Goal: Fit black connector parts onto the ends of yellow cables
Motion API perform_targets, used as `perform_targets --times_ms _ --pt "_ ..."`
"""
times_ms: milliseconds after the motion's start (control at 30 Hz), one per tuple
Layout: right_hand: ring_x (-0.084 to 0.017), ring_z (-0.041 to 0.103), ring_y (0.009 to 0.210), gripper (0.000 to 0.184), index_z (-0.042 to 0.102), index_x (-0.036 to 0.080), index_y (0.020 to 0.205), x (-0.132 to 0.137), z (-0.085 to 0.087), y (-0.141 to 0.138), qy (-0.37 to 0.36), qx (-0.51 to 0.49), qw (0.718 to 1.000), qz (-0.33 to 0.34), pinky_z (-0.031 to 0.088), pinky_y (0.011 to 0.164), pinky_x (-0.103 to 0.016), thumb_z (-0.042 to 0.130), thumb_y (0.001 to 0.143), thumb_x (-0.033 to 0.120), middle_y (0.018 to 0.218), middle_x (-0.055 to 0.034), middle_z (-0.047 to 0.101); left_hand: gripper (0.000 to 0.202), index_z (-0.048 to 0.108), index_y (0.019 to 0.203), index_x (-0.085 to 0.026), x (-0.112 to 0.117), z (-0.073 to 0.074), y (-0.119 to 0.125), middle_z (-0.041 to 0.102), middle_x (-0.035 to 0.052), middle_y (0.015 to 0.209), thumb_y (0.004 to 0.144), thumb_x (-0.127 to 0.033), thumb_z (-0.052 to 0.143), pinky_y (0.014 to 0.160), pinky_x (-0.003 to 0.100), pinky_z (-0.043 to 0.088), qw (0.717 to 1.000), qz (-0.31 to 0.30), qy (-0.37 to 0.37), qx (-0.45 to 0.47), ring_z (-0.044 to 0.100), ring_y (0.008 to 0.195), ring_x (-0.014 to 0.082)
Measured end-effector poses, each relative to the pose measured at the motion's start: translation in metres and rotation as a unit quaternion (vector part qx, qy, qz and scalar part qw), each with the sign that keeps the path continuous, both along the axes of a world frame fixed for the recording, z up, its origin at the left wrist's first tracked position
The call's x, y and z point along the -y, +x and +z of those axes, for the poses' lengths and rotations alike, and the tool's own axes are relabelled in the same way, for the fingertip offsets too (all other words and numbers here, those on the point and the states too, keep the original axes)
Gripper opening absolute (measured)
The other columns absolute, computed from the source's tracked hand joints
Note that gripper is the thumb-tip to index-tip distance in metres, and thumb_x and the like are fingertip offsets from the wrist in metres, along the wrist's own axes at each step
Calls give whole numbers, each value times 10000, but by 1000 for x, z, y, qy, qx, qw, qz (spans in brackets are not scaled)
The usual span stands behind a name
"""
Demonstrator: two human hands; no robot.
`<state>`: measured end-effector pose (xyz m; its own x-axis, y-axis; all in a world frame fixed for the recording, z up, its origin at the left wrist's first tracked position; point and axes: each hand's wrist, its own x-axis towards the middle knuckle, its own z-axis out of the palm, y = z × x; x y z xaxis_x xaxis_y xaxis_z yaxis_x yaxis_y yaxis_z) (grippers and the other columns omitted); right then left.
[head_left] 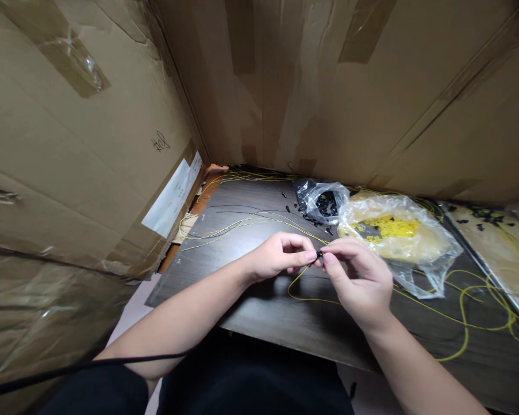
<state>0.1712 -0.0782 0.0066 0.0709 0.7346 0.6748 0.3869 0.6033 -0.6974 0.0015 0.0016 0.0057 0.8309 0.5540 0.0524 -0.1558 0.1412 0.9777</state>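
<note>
My left hand (288,253) and my right hand (357,276) meet above the dark table, thumbs and fingertips pinched together. Between them sits a small black piece (319,253), gripped from both sides; its exact kind is too small to make out. A thin yellow cord (292,282) runs from the fingertips and loops down under my right hand. Just beyond lies a clear plastic bag (324,202) of small black parts, some spilled beside it. Right of that, near my right hand, a larger clear bag (398,227) holds many small yellow pieces.
Tall cardboard boxes (328,104) wall off the back and left. Yellow cords (465,311) lie in loose curls at the right, and more strands (242,222) stretch across the left. A tan board (493,253) with black bits stands at the far right of the table (259,311).
</note>
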Motion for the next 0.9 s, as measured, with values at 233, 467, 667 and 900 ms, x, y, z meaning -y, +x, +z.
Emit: perform_targets --times_ms 233,467,667,900 --pt "-192 637 734 186 685 209 968 0 -1 1 24 24 999 -14 528 664 -356 658 843 75 803 -43 673 393 657 797 -115 -1 -1 -1 530 -4 702 837 -503 704 516 217 324 1000 3 -3 -1 417 530 58" --pt "-186 639 724 207 669 204 961 1 -1 0 50 56 997 -20 529 658 -347 682 816 57 819 -44 671 412 641 767 -114 0 0 0 514 -14 682 813 -515 722 507 213 315 1000 10 -8 -5 414 526 56" --pt "-186 643 708 156 652 214 946 1 -1 1 66 94 992 -50 538 639 -342 673 839 103 818 -42 681 412 627 767 -116 0 0 0 504 -15 680 819 -515 714 506 214 321 1000 8 1 -7 415 535 61" --pt "-169 617 674 142 628 210 888 1 2 0 59 105 991 -53 517 624 -325 656 835 81 780 -31 660 421 638 782 -118 -1 0 0 504 -15 677 810 -531 715 502 210 321 1000 7 12 -16 409 534 61"
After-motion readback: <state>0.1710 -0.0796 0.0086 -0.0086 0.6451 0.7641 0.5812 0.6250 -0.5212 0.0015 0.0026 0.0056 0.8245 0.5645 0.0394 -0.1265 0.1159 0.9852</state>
